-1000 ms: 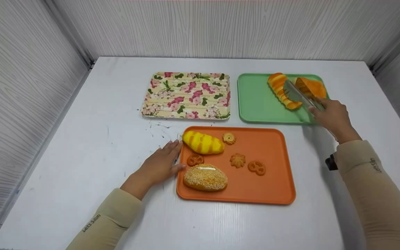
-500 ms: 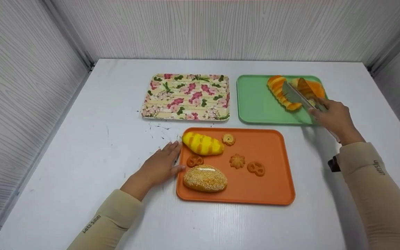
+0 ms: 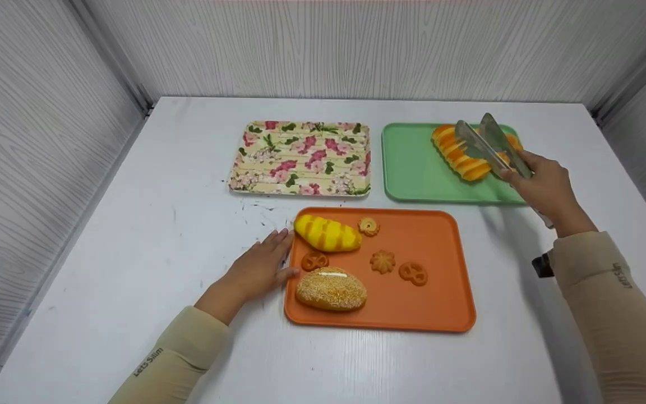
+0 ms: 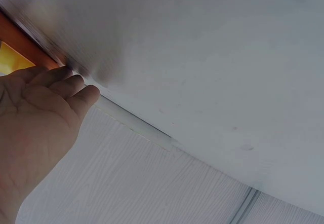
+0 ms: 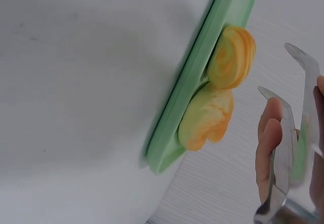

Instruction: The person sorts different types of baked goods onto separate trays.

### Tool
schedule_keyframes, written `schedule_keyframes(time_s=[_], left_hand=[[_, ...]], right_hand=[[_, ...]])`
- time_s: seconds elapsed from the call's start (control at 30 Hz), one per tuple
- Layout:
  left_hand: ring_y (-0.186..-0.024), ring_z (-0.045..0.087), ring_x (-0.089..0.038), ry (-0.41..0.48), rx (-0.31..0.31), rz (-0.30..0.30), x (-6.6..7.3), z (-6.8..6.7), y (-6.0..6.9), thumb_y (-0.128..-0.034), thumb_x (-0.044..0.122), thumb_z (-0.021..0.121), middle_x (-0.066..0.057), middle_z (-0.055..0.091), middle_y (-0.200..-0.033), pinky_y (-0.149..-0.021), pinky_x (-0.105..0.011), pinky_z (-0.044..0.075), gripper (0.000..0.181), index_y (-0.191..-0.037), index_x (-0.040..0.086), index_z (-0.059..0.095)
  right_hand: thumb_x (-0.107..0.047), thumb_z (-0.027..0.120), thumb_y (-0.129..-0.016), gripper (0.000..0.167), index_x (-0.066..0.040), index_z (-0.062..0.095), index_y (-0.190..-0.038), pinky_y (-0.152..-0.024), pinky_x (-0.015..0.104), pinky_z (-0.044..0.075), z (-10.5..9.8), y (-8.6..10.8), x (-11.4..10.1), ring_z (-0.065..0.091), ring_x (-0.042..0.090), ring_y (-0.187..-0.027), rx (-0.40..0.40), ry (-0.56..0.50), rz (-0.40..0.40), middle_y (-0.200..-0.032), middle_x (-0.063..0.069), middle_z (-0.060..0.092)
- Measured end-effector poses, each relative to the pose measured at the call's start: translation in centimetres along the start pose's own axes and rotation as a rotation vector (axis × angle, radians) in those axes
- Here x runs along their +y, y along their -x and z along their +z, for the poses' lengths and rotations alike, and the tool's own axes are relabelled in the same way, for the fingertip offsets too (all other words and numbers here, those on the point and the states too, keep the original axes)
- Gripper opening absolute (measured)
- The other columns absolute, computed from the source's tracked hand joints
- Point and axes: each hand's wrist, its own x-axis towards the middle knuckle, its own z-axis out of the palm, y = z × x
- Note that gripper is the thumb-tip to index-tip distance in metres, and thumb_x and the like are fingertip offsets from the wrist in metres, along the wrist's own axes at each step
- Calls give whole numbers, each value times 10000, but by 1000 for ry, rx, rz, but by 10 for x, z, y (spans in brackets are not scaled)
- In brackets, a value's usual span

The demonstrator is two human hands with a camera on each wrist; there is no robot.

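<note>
Right hand (image 5: 267,145) grips metal tongs (image 5: 310,97), tips spread. Green tray (image 5: 192,79) on white bench (image 5: 91,92); rounded orange-yellow bread (image 5: 232,58) and notched bread (image 5: 205,116) side by side along its long rim, notched one nearer the tray corner. Pale grained wall (image 5: 217,183) past bench edge.

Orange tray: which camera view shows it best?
The head view: all four corners of the orange tray show. The left wrist view shows only a strip beyond the left hand; the right wrist view, none.
</note>
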Motion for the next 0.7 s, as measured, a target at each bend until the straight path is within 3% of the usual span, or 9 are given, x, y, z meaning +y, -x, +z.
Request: schedule_keyframes(time_s=[0.2, 0.43, 0.53, 0.7], left_hand=[[-1435, 108, -271, -5, -15, -16, 0, 0, -1, -950, 508, 482, -105, 164, -1570, -1130, -468, 150, 791, -1525, 59, 176], [-1433, 112, -285, 0, -4, -6, 0, 1, -1, -954, 499, 487, -118, 169, -1567, -1129, -471, 152, 789, -1523, 49, 177], [-1432, 115, -289, -1, 3, 0, 0, 2, 0, -956, 498, 485, -121, 172, -1565, -1128, -474, 156, 787, -1523, 49, 175], [-1433, 111, -286, 5, 10, 0, -1, 2, 0, -958, 495, 486, -114, 170, -1567, -1129, -470, 153, 784, -1524, 54, 172]], right_hand=[[-511, 564, -912, 759, -44, 351, -1470, -826, 579, 412, 10, 5, -17, 513, 452, -1061, 6, -9, -76, -1285, 329, 494], [-453, 599, -913, 706, -63, 382, -1461, -682, 432, 478, 30, 14, -43, 581, 386, -953, -30, -31, -155, -1180, 284, 574], [-407, 609, -921, 667, -49, 404, -1446, -684, 409, 475, 40, 18, -51, 600, 363, -938, -45, -49, -217, -1157, 251, 604], [-377, 605, -931, 664, -16, 387, -1444, -819, 503, 486, 55, 25, -65, 585, 394, -1056, -117, -84, -294, -1242, 218, 589]])
